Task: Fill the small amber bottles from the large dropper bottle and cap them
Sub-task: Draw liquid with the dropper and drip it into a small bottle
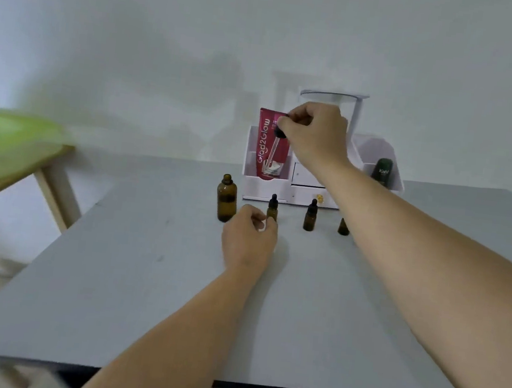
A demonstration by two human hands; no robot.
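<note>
The large amber bottle [226, 202] stands uncapped on the grey table [173, 296]. My right hand [314, 133] is raised above the table and pinches the black bulb of the large dropper [275, 146], its glass pipette pointing down and left. Three small amber bottles stand in a row to the right of the large one. My left hand [248, 239] rests on the table, and its fingers are curled at the base of the first small bottle [272, 208], which wears a black dropper cap. The second small bottle [310, 216] is capped too. My right forearm half hides the third small bottle [343, 227].
A white organiser [300, 186] with small drawers stands behind the bottles. It holds a red tube [267, 150] on the left and a dark green bottle [382, 173] on the right. A green-topped wooden stool [14, 150] is at the left beside the table.
</note>
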